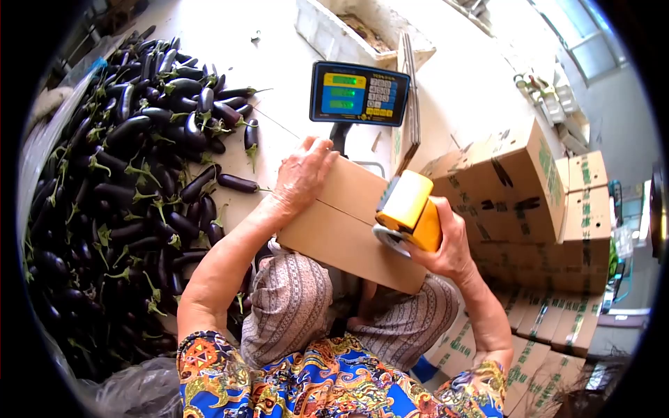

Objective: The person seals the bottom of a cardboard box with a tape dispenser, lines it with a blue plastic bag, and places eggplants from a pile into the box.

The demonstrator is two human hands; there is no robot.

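Note:
A closed cardboard box point(341, 233) lies across my lap, its two flaps meeting along a seam. My left hand point(303, 171) rests on the box's upper left end, fingers bent over the edge; whether they grip it is hard to tell. In my right hand point(446, 240) is a yellow tape dispenser point(416, 209), held against the right part of the box near the seam. A digital scale display point(359, 93) stands just beyond the box.
A large heap of eggplants point(125, 188) fills the left side. Flat cardboard sheets point(409, 104) stand upright behind the display. A white foam crate point(327, 31) is at the top. Packed boxes point(509, 188) are stacked at right, with more cartons point(550, 317) below.

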